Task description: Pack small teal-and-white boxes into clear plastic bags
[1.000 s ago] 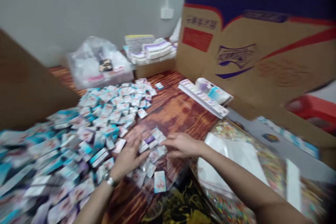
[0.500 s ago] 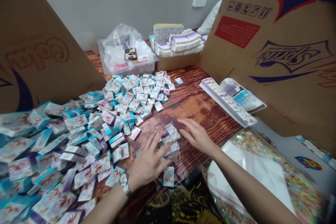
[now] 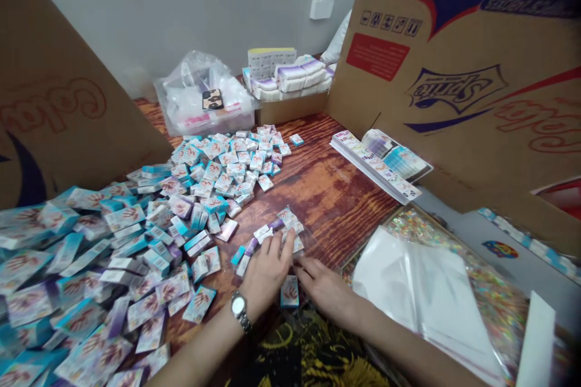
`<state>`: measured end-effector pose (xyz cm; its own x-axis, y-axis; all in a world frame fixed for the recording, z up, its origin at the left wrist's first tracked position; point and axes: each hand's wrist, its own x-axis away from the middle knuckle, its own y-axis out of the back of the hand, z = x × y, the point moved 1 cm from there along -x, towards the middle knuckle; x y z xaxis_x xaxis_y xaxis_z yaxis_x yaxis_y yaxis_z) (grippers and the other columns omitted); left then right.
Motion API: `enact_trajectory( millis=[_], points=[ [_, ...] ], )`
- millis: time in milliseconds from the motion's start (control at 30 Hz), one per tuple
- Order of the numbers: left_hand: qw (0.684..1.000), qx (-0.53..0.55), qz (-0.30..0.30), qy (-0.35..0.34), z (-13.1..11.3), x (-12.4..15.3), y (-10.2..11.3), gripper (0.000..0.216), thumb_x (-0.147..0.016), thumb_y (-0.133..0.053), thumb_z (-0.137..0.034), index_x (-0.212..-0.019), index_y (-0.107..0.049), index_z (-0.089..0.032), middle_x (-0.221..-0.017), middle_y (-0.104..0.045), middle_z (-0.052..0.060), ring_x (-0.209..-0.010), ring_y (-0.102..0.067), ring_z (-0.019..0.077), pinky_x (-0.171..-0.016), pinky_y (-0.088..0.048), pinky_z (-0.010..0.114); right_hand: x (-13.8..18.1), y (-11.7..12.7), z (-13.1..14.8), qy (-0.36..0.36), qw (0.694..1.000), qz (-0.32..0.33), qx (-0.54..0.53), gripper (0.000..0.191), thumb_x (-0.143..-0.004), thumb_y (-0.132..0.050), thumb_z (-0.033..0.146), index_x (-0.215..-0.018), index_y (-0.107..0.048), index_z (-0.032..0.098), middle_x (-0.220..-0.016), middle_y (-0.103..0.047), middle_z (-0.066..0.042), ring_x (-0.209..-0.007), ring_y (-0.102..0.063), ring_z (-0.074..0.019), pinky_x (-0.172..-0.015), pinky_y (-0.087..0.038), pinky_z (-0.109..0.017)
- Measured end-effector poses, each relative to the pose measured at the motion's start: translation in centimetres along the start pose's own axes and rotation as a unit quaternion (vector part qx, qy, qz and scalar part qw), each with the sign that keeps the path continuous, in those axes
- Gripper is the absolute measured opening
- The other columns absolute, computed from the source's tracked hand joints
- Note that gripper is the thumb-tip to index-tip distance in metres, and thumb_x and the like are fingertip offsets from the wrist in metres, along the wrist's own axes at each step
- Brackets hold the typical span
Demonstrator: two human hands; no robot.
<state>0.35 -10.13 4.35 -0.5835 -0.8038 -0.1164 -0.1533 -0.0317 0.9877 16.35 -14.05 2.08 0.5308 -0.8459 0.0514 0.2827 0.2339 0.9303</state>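
My left hand (image 3: 265,272), with a wristwatch (image 3: 239,308) on it, lies flat with fingers stretched over a clear plastic bag (image 3: 281,236) that holds a few small blue, purple and white boxes. My right hand (image 3: 323,290) rests beside it on the bag's near edge, fingers extended. One small box (image 3: 289,291) lies between the two hands. A big heap of the same small boxes (image 3: 136,236) spreads over the wooden table to the left.
Cardboard cartons stand at the left (image 3: 63,109) and right (image 3: 458,72). A glittery bag with white sheets (image 3: 431,290) lies at the right, a stack of printed cards (image 3: 376,163) behind it. A plastic bag (image 3: 204,100) and a box of packs (image 3: 290,84) sit by the wall.
Both hands have drawn back toward me along the clear bag. The right hand moved from the bag's far right side to its near edge, close to the left hand.
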Motion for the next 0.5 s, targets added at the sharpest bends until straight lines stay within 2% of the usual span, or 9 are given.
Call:
enact_trajectory(
  millis=[100,167,300,367,433,500],
  points=[
    [0.999,0.033,0.0,-0.008,0.7,0.2,0.8,0.059,-0.085,-0.03,-0.005,-0.141,-0.019,-0.018,-0.112,-0.056,0.012,-0.099,-0.055,0.0215,-0.081,-0.051,0.034,-1.4,-2.4,-0.6,-0.082,0.996,-0.019,0.042,0.044,-0.081,-0.042,-0.001,-0.123,-0.051,0.01,-0.133,-0.045,-0.021,-0.123,-0.044,-0.0283,-0.095,-0.046,-0.042],
    [0.997,0.073,-0.019,0.0,1.5,0.0,1.2,0.054,-0.087,-0.03,-0.008,-0.139,-0.026,-0.019,-0.109,-0.057,0.011,-0.098,-0.055,0.0218,-0.083,-0.049,0.036,-2.3,-3.3,-1.1,-0.122,0.991,-0.037,0.048,0.051,-0.079,-0.039,-0.002,-0.128,-0.045,0.011,-0.138,-0.039,-0.022,-0.126,-0.04,-0.0302,-0.094,-0.046,-0.046],
    [0.98,0.181,-0.065,0.051,4.0,-2.6,1.2,0.04,-0.093,-0.03,-0.025,-0.132,-0.039,-0.018,-0.116,-0.056,0.012,-0.11,-0.051,0.0238,-0.095,-0.042,0.041,-3.4,-3.8,-1.6,-0.143,0.986,-0.056,0.066,0.059,-0.076,-0.037,-0.006,-0.132,-0.042,0.012,-0.139,-0.039,-0.02,-0.125,-0.042,-0.029,-0.095,-0.045,-0.046],
    [0.967,0.249,-0.02,0.057,5.5,-4.7,0.5,0.043,-0.094,-0.029,-0.035,-0.13,-0.041,-0.016,-0.126,-0.052,0.012,-0.119,-0.046,0.0236,-0.102,-0.035,0.042,-3.5,-3.8,-1.6,-0.149,0.985,-0.053,0.07,0.06,-0.074,-0.036,-0.008,-0.131,-0.042,0.01,-0.138,-0.039,-0.021,-0.124,-0.042,-0.0299,-0.096,-0.045,-0.045],
    [0.945,0.314,0.071,0.055,6.9,-6.7,-0.6,0.05,-0.093,-0.027,-0.043,-0.13,-0.043,-0.014,-0.132,-0.049,0.012,-0.124,-0.043,0.0227,-0.107,-0.031,0.041,-3.6,-3.7,-1.6,-0.148,0.986,-0.057,0.061,0.063,-0.072,-0.035,-0.009,-0.132,-0.041,0.008,-0.139,-0.038,-0.022,-0.125,-0.041,-0.0294,-0.098,-0.043,-0.044],
    [0.93,0.342,0.125,0.054,7.8,-8.2,-1.7,0.055,-0.092,-0.024,-0.048,-0.128,-0.047,-0.012,-0.134,-0.048,0.012,-0.126,-0.043,0.0217,-0.108,-0.03,0.038,-3.7,-3.7,-1.6,-0.136,0.987,-0.072,0.042,0.064,-0.072,-0.035,-0.009,-0.134,-0.038,0.007,-0.139,-0.038,-0.022,-0.128,-0.038,-0.0275,-0.101,-0.04,-0.043]
  ],
)
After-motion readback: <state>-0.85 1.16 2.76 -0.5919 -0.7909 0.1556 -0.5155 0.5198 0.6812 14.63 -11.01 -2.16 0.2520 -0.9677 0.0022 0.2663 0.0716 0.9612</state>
